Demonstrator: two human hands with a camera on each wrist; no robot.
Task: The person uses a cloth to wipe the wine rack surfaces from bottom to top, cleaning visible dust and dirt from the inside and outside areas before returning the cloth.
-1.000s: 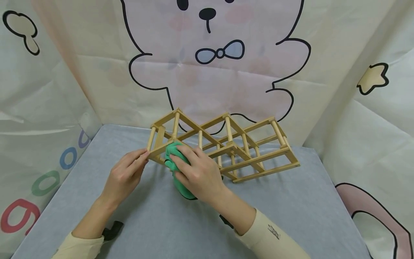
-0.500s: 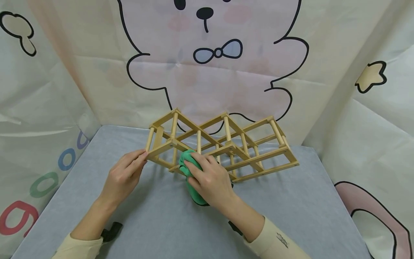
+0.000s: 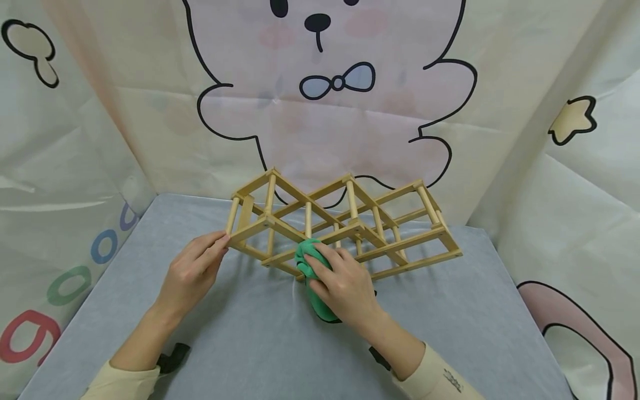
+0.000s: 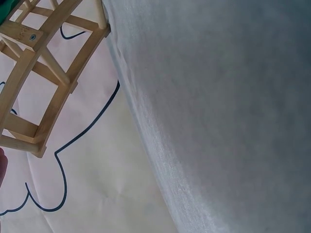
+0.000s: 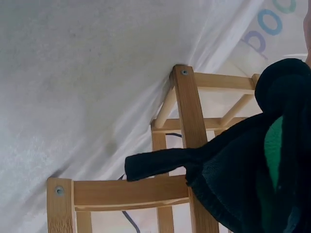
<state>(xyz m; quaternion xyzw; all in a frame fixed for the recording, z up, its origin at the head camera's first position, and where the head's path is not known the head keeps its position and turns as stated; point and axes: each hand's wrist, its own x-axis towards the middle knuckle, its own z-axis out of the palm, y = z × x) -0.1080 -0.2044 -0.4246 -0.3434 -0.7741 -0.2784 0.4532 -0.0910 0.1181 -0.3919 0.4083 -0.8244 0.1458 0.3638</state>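
Note:
A light wooden lattice rack [image 3: 405, 241], made of crossed slats joined by round dowels, stands on the cloth-covered table. My left hand [image 3: 192, 272] pinches its left end corner between thumb and fingers. My right hand [image 3: 347, 286] grips a bunched green cloth [image 3: 320, 303] with a dark edge, laid against the lower front slats near the middle. In the right wrist view, the cloth's dark side [image 5: 223, 179] and its hanging tab [image 5: 155, 164] overlap the slats. The left wrist view has the rack's end [image 4: 53, 111] and a bit of a fingertip [image 4: 2, 165].
The table's grey-blue cover [image 3: 280, 355] runs back to a printed curtain [image 3: 380, 133] close behind the rack. More curtain closes in both sides. Dark pieces of the wrist gear show under the left wrist [image 3: 173, 357] and right wrist [image 3: 380, 358].
My right hand has slid the green cloth rightward and down along the front of the rack, from its left section towards the middle. The left hand and rack have stayed put.

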